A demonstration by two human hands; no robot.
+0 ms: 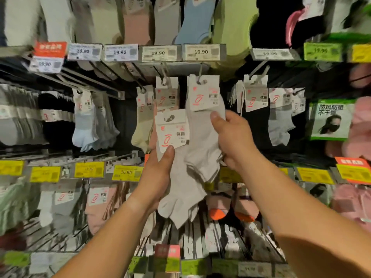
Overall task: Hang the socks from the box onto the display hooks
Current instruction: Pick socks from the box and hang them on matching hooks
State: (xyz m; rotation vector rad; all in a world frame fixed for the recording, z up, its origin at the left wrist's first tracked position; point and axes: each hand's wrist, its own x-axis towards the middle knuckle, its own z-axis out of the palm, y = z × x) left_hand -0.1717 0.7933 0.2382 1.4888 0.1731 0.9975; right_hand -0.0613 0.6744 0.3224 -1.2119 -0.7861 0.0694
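Note:
My left hand (158, 175) grips a pack of light grey socks (180, 195) by its lower part, thumb pressed on its white card header (172, 130). The pack is held free, below the hooks. My right hand (232, 137) holds a second grey sock pack (202, 141), thumb on the front, fingers behind. That pack's white card (203, 93) hangs on a metal display hook (200, 76) under a 19.90 price tag (202, 52). Just left, another hook (164, 77) carries a carded pack (166, 93). No box is in view.
Sock packs in blue, cream, grey, black and pink fill the hooks on all sides. Rows of price tags run across: white 19.90 ones above, yellow ones (126, 173) below. A green face-mask package (330, 119) hangs at the right. Lower hooks with more packs stick out beneath my arms.

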